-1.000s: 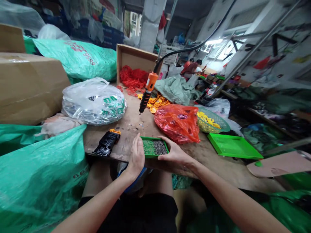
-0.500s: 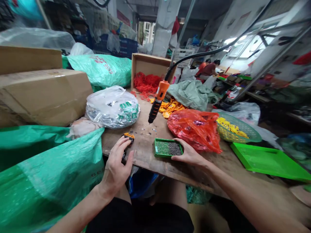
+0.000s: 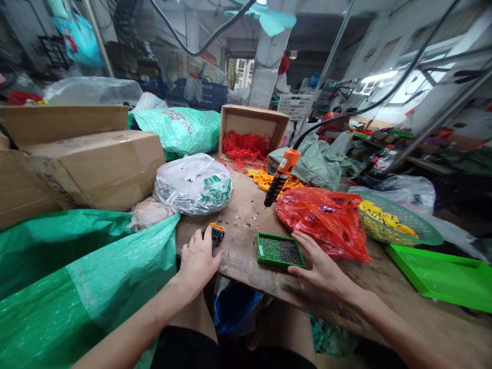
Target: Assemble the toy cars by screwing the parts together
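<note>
Near the table's front edge, my left hand [image 3: 200,258] rests over a small black and orange part [image 3: 218,234], its thumb apart from the fingers; the hand covers some of the part. A green tray [image 3: 279,249] of small dark screws in a perforated grid lies on the table. At its right end is my right hand [image 3: 315,262], thumb and fingers spread around the tray's corner without a closed grip. An orange and black electric screwdriver [image 3: 282,177] hangs tilted from a cable above the table, behind the tray.
A red plastic bag [image 3: 323,220] lies behind my right hand, beside a green basket [image 3: 426,230] with yellow pieces. At right is a bright green tray [image 3: 442,271]. A white bag [image 3: 192,184], cardboard boxes [image 3: 111,169] and a green sack [image 3: 126,277] stand left.
The camera view has shifted, so most things appear lower and further right. My right hand has loosened from the tray, its fingers more spread. The screwdriver hangs nearer the red bag.
</note>
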Demonstrator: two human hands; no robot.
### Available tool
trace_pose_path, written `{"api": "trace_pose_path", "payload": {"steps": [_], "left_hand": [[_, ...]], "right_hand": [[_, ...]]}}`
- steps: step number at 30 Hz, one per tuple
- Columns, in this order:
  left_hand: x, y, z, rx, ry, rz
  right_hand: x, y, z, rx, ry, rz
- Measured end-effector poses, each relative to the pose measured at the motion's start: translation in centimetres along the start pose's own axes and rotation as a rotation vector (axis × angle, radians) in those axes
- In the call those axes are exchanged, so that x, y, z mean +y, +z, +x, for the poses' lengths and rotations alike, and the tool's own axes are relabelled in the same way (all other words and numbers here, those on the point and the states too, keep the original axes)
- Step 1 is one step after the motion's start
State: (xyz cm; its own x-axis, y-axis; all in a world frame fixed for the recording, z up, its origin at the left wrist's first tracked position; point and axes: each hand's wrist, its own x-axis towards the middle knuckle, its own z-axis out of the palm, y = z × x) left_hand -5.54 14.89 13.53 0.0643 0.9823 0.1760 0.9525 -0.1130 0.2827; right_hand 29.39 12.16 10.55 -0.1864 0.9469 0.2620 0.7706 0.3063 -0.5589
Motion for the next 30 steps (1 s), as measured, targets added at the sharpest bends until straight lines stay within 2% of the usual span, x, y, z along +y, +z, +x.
{"api": "trace_pose_path", "payload": {"steps": [3, 6, 9, 12, 16, 21, 25, 30], "left_hand": [[0.3, 0.0, 0.7, -0.066, -0.005, 0.062], [0.3, 0.0, 1.4, -0.092, -0.001, 0.096], [0.0, 0.1, 1.9, -0.086, -0.009, 0.104], [-0.5, 0.0, 1.9, -0.068, -0.026, 0.075], [-1.1, -0.5, 1.0, -0.041, -0.056, -0.013], [-1.6, -0.4, -0.3, -0.020, -0.066, -0.101], [-2.0, -0.2, 0.0, -0.025, -0.089, -0.183], [-3.0, -0.8, 0.6, -0.016, -0.128, -0.350]], "right_hand": [[-3.4, 0.1, -1.1, 0.096, -0.087, 0.017], [-7.2, 1.4, -1.3, 0.135, -0.145, 0.118], [-10.2, 3.8, -0.1, 0.161, -0.128, 0.273], [-12.0, 6.2, 2.1, 0.164, -0.044, 0.459], [-12.5, 9.1, 4.8, 0.171, 0.002, 0.536], [-11.8, 12.0, 5.9, 0.160, 0.010, 0.483], [-11.6, 13.1, 7.8, 0.118, -0.008, 0.370], [-12.4, 13.8, 12.6, 0.033, -0.005, 0.181]]}}
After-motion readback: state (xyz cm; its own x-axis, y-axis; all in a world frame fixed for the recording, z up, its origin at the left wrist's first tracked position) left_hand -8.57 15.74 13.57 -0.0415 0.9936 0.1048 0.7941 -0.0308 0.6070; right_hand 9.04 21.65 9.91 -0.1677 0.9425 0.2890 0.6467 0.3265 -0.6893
